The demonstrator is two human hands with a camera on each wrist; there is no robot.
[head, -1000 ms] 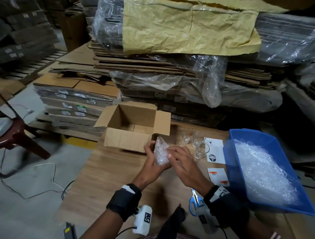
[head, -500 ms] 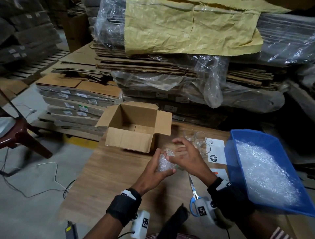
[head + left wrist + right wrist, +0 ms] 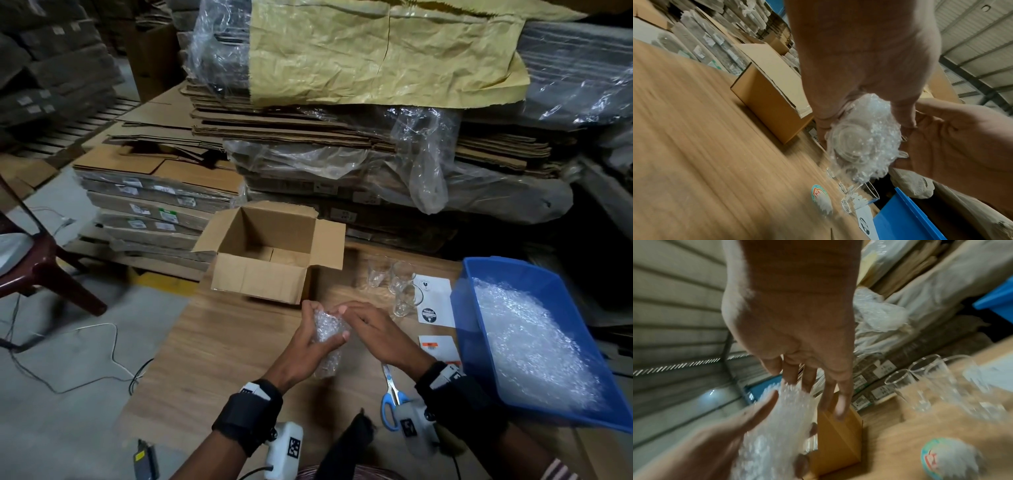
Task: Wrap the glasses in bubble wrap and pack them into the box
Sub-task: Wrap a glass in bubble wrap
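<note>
1. Over the near middle of the wooden table (image 3: 219,346): one bubble-wrapped glass (image 3: 327,334), gripped by the left hand (image 3: 301,353) with fingers and thumb curled round the bundle.
2. Right hand (image 3: 380,334) alongside, fingers straight and relaxed, tips at the top of the wrap, holding nothing.
3. Count on the table: one open cardboard box (image 3: 270,253), four flaps out, sitting just beyond the hands; three bare glasses (image 3: 400,284) upright to the box's right; one blue bin (image 3: 534,329) heaped with bubble wrap at the right edge; one pair of blue-handled scissors (image 3: 392,397) near the right wrist; two white label sheets (image 3: 433,298) between glasses and bin.
4. Left wrist view only: round base of the glass (image 3: 851,142) visible through the wrap's open lower end, plus a round sticker (image 3: 821,199) flat on the wood, not made out from the head view.
5. Right wrist view: blurred, straight fingers (image 3: 840,402) above the wrap, glasses off to the right.
6. Open room: bare wood left of the hands out to the table's left edge, floor and cables beyond; right side hemmed by the bin.
</note>
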